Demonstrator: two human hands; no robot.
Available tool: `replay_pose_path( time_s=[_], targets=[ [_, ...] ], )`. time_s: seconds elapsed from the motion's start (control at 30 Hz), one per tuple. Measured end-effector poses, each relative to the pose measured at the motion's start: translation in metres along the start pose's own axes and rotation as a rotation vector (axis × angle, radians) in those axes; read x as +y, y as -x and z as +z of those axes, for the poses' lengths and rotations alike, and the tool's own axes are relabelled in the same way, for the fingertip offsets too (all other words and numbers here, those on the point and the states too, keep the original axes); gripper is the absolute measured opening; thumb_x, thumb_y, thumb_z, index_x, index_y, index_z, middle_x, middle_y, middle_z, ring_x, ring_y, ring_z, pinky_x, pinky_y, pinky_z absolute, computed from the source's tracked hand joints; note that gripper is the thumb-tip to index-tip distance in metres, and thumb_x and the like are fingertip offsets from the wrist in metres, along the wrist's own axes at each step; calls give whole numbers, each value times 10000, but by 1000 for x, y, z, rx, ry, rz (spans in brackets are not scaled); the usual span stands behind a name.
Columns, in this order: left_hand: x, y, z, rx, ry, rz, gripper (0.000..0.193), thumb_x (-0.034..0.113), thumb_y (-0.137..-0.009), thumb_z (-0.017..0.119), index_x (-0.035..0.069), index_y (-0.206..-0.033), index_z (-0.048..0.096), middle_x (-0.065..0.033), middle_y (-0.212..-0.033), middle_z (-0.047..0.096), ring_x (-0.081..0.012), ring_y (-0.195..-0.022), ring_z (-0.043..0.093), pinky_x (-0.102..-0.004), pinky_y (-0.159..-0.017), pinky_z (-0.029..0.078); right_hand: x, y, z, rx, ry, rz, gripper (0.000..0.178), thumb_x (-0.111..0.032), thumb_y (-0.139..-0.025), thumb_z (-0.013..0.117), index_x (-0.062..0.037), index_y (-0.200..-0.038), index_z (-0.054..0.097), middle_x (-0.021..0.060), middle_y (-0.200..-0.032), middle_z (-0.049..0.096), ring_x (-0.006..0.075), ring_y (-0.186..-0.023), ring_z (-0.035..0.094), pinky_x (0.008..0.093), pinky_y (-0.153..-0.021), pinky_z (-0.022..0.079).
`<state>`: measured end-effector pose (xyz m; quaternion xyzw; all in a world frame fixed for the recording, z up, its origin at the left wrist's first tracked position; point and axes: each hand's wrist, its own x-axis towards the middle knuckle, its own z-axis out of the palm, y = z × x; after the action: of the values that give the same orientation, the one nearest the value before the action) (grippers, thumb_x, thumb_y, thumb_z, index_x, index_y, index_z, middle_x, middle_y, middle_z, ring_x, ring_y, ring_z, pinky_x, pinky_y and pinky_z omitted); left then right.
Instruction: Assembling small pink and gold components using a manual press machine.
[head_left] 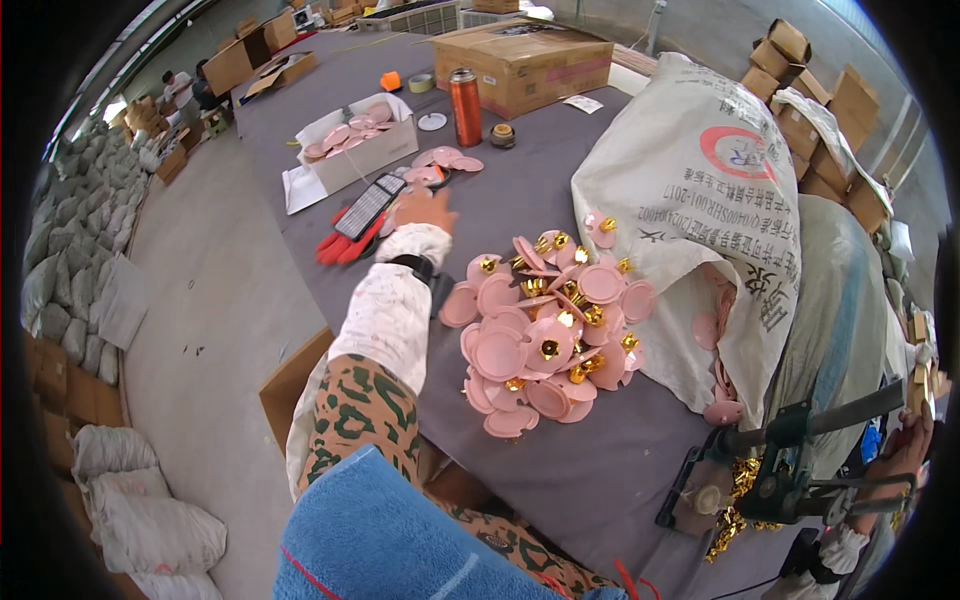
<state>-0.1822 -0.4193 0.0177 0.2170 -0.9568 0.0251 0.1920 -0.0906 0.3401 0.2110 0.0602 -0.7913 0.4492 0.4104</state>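
Note:
My left hand (425,210), with its fingers apart and slightly blurred, reaches over the grey table beside a red work glove (340,245) and a dark gridded pad (371,207). Just beyond it lie several loose pink discs (447,158). At the far right edge, my right hand (903,445) is up near the lever bar (855,408) of a dark green hand press (790,450); its grip is unclear there. Between the hands sits a large heap of pink round pieces (502,350), many with shiny gold prongs. Gold metal pieces (738,490) lie by the press.
A white woven sack (680,170) spills pink discs at its mouth. Farther back stand an orange-red flask (465,108), a cardboard box (525,65) and a white box (352,150) of pink discs. Filled sacks (75,240) line the left wall. Two people sit far off.

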Motion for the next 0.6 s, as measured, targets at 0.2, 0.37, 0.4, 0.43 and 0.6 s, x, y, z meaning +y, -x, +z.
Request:
replay_pose_path(
  time_s=[0.2,0.37,0.4,0.43,0.6],
  targets=[
    [-81,-19,63,-13,49,-59,308,199,-723,708,104,-1009,647,-186,-1118,568,-343,-958,603,-411,-799,501,-27,21,35,196,-71,105,291,-123,-968,396,-58,-1195,566,-31,-866,533,-3,-741,466,127,-561,305],
    [26,-15,-16,-233,584,46,260,91,-725,690,92,-980,643,-167,-925,640,-287,-854,627,-366,-730,498,-31,17,14,51,180,-47,314,-154,-991,388,-73,-1249,548,-27,-876,511,16,-545,313,148,-482,232],
    [45,-13,-29,-464,809,155,255,108,-729,696,81,-977,641,-153,-924,647,-271,-833,628,-354,-721,494,-29,18,12,45,237,-83,318,-162,-996,382,-72,-1260,535,-24,-885,511,15,-562,344,148,-481,232],
    [61,-14,-33,-703,1028,257,255,125,-732,701,70,-973,639,-139,-924,655,-254,-811,629,-343,-712,490,-29,19,13,37,293,-122,322,-170,-1001,375,-71,-1271,522,-21,-894,510,14,-578,375,149,-481,232],
    [150,-49,-10,-683,852,537,339,255,-774,686,74,-1056,635,-117,-1004,645,-236,-978,597,-338,-823,469,-32,14,15,169,137,97,307,-238,-985,430,-56,-1207,541,-3,-877,496,34,-785,505,148,-492,270]
  ],
)
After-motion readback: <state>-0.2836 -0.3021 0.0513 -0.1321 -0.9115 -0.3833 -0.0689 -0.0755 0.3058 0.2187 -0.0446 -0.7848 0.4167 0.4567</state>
